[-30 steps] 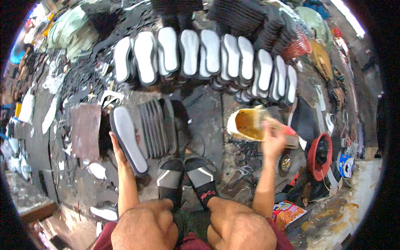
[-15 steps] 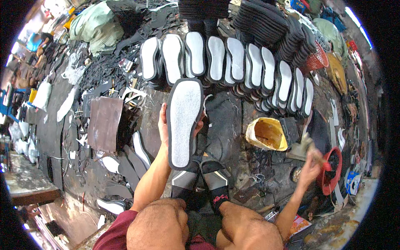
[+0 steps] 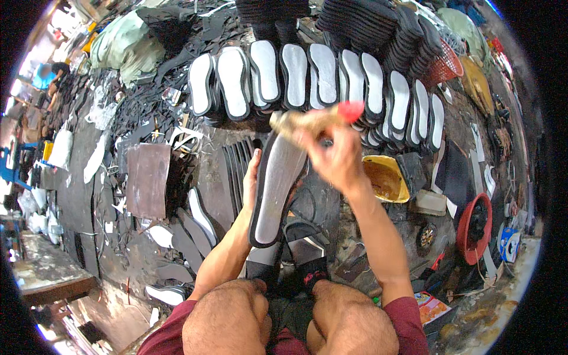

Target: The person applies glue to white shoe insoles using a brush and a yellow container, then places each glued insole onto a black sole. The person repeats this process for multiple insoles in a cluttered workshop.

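Note:
In front of my knees, my left hand (image 3: 252,180) holds a shoe sole (image 3: 277,189) with a pale face and a black rim, tilted to the right at the top. Its fingers mostly go behind the sole; the thumb lies along the left edge. My right hand (image 3: 338,155) is closed around a crusted, red-ended brush (image 3: 290,125) over the sole's upper end. Motion blurs the brush, so whether its bristles touch the surface is unclear. To the right of this hand stands a yellow-rimmed pot (image 3: 386,177) with amber-brown, glue-like stuff inside.
A curved row of stacked white-faced soles (image 3: 294,68) spans the far side, with tall black stacks (image 3: 358,26) behind. At right are a red basin (image 3: 474,229) and a red basket (image 3: 442,62). A brown sheet (image 3: 148,180) and dark scraps (image 3: 151,97) lie at left.
My right hand has brought the brush from the far right, beyond the pot, to over the sole. The sole has tilted to the right, and its face looks greyer.

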### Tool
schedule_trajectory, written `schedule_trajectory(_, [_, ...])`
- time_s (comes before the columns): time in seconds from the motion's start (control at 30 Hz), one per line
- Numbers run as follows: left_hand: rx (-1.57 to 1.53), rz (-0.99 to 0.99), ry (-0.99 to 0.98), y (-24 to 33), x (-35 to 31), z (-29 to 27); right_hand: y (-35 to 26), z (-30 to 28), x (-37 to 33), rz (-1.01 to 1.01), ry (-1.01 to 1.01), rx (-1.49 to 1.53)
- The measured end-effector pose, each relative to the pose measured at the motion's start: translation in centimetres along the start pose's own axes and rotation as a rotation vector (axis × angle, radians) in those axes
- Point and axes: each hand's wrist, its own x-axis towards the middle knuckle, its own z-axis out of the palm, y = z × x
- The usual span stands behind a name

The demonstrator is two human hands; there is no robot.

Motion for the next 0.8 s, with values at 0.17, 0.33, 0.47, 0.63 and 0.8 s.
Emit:
schedule_trajectory(0.17, [-0.15, 0.043, 0.205, 1.3, 1.2, -1.0, -1.6, 2.9, -4.2, -0.18, -0.21, -0.003])
schedule_trajectory(0.33, [-0.232, 0.217, 0.279, 1.9, 0.4, -3.3, -5.0, 2.5, -10.7, -0.217, -0.493, 0.198])
schedule_trajectory(0.47, [-0.149, 0.126, 0.191, 2.3, -0.3, -1.4, -1.8, 2.0, -6.4, -0.249, -0.224, 0.159])
schedule_trajectory(0.63, [-0.175, 0.292, 0.22, 3.8, -0.5, -1.3, -1.3, 4.0, -7.1, -0.045, -0.263, 0.273])
schedule_trajectory(0.8, [-0.299, 0.282, 0.102, 3.7, -0.9, -1.7, -4.2, 2.3, -11.0, -0.224, -0.326, 0.304])
